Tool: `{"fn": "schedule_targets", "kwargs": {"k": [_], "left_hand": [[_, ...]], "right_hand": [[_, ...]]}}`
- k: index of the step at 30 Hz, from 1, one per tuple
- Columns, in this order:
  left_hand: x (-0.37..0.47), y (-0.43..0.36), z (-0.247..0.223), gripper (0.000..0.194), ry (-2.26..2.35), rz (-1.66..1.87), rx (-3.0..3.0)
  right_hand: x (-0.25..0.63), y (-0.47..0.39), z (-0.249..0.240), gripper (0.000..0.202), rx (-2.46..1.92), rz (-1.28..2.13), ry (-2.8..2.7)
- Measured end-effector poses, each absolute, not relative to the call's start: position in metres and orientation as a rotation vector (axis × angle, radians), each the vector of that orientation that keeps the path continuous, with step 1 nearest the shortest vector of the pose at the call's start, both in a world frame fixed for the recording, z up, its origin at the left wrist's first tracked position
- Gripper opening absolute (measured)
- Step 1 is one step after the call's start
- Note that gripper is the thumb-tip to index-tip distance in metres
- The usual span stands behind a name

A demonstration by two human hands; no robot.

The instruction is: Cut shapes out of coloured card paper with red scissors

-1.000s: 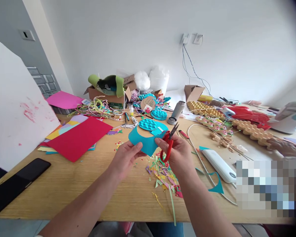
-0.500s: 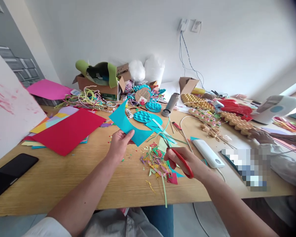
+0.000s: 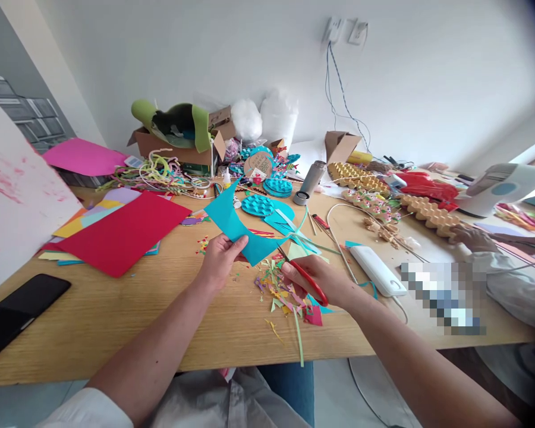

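Note:
A blue sheet of paper (image 3: 232, 221) with a curved cut-out edge is pinched in my left hand (image 3: 223, 255), thumb on top, above the table. My right hand (image 3: 318, 279) grips red-handled scissors (image 3: 311, 283), whose blades point up and left at the paper's right corner. Colourful paper scraps (image 3: 280, 291) lie beneath and between my hands. Behind them are blue round pieces (image 3: 257, 206) and thin blue and green strips.
Red sheet (image 3: 122, 235) and black phone (image 3: 22, 315) lie left. Grey bottle (image 3: 311, 181) stands behind; white power bank (image 3: 377, 270) with its cable lies right. Another person's hand (image 3: 472, 238) touches egg-carton strips (image 3: 428, 215) at far right.
My right hand with the scissors has moved left, bringing the blades to the blue paper's right corner. The blue paper has shifted slightly right. The camera view has shifted a little.

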State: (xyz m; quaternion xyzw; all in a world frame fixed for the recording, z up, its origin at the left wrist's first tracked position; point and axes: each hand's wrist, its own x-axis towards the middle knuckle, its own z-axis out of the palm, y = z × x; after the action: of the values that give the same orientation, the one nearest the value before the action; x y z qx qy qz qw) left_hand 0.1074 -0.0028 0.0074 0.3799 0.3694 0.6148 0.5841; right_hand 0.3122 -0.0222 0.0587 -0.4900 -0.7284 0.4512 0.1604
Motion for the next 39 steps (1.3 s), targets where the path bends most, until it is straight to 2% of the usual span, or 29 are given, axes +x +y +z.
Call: {"fn": "schedule_targets", "kwargs": {"k": [20,31,39], "left_hand": [[0.111,0.001,-0.004,0.034,0.904,1.366,0.932],[0.114,0.002,-0.010,0.034,0.893,1.307,0.945],[0.118,0.002,-0.015,0.033,0.916,1.262,0.960]], "right_hand": [[0.322,-0.015,0.050,0.061,-1.572,1.327,-2.056],[0.327,-0.019,0.039,0.056,-1.572,1.372,-1.955],[0.334,-0.019,0.027,0.057,-1.630,1.237,-1.987]]}}
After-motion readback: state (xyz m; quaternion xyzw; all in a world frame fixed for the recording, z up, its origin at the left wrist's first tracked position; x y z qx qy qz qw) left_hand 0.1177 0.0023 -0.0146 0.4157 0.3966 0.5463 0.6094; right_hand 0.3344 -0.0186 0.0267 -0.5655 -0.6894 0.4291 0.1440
